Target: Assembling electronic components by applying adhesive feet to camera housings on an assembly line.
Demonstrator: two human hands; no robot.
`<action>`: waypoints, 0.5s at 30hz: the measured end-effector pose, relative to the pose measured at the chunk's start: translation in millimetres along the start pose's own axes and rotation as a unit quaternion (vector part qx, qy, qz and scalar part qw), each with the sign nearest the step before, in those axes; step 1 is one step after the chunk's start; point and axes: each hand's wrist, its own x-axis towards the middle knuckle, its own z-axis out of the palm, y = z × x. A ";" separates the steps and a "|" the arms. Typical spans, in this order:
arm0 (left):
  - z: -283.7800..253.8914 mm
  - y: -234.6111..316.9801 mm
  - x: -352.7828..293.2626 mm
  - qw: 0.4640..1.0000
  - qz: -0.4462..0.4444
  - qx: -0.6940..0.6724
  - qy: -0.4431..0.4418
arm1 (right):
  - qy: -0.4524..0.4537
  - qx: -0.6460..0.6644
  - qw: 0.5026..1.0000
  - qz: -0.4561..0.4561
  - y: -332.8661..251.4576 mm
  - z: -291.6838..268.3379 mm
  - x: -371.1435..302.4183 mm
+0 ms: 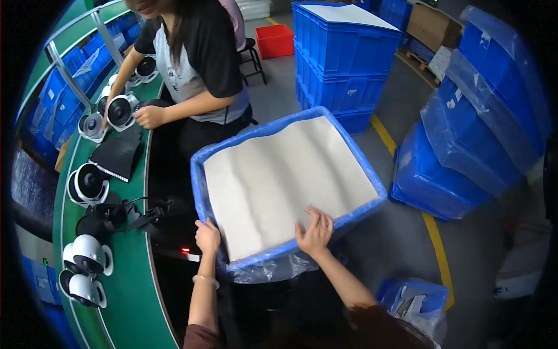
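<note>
In front of me is a blue plastic bin (pixel 200 192) with clear plastic film around its rim and hanging below its near side. An off-white, wavy sheet (pixel 285 174) covers its top, and what lies beneath is hidden. My left hand (pixel 207 237), with a pale bangle on the wrist, is closed at the bin's near-left rim. Resting on the sheet's near edge is my right hand (pixel 315 232), its fingers spread and holding nothing.
A green workbench (pixel 125 279) at left carries several white dome cameras (pixel 87 253) and a black strap (pixel 154 214). A co-worker (pixel 197 64) handles cameras at its far end. Stacked blue crates (pixel 343 58), film-wrapped crates (pixel 459 139) and a red bin (pixel 274 41) stand beyond.
</note>
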 end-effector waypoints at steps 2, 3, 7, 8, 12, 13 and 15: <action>4.1 1.7 2.9 1.000 0.014 0.001 0.002 | -0.001 -0.011 1.000 0.015 -0.8 -1.8 3.3; 3.4 1.4 2.4 1.000 0.008 0.004 -0.001 | -0.009 -0.002 1.000 0.023 -2.9 -2.3 4.5; 9.4 -8.4 8.3 1.000 -0.012 -0.001 -0.011 | -0.007 0.002 1.000 0.030 -5.5 8.5 5.9; 7.5 -9.3 6.8 1.000 0.000 -0.001 -0.008 | 0.008 0.003 1.000 0.028 -5.3 6.5 5.2; 1.8 -4.7 5.6 0.998 0.039 -0.034 0.028 | -0.025 0.008 0.998 0.053 -6.4 -2.9 12.1; 3.6 -7.8 6.4 0.999 0.026 -0.023 0.019 | -0.026 -0.004 0.998 0.049 -7.4 -0.3 11.4; 9.0 -15.5 8.4 0.998 0.034 -0.041 0.024 | -0.059 -0.017 0.997 0.053 -9.7 2.3 8.0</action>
